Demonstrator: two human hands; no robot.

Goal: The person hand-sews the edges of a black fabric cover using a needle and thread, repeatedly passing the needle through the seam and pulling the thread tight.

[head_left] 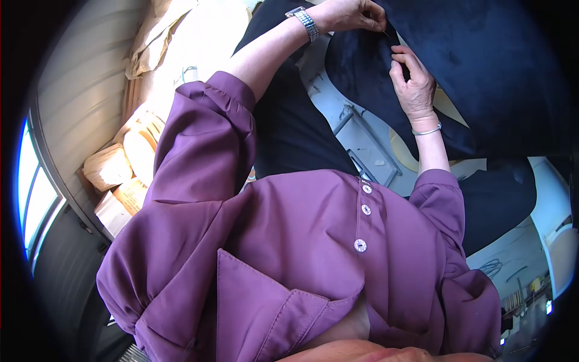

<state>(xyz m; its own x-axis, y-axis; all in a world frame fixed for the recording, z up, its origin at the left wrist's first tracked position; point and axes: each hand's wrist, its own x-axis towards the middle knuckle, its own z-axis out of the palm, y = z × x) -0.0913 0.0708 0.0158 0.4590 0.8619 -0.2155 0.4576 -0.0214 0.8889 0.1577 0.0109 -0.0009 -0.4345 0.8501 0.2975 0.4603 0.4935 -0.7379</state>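
The dark cloth (363,71) spreads below both hands, its upper edge running between them. At that edge, the left hand (351,15) has its grip closed to a pinch, a sliver too thin to name by its fingertips. The right hand (415,86), just beside the cloth's edge, curls thumb toward forefinger; whether its grip has hold of the cloth, I cannot tell.
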